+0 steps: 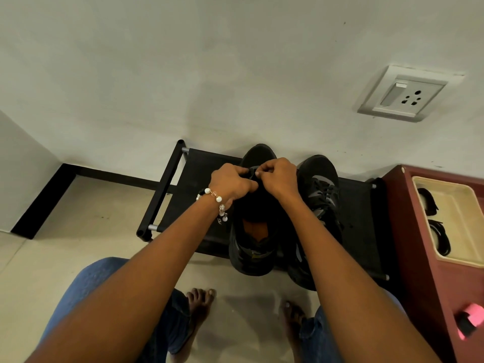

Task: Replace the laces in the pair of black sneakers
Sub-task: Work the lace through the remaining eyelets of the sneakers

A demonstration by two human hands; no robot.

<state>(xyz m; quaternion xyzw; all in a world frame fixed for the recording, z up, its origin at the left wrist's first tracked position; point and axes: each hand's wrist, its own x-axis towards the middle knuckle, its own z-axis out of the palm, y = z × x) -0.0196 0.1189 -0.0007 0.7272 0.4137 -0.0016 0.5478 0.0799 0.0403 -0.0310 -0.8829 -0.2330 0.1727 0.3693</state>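
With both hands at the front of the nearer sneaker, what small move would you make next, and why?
Probably pull the lace through at the toe end: both the left hand and right hand pinch there on the left sneaker, though the lace itself is hard to see.

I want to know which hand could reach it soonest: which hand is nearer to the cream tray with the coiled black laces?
Right. The right hand works at the left sneaker, closer to the tray; the left hand is farther left.
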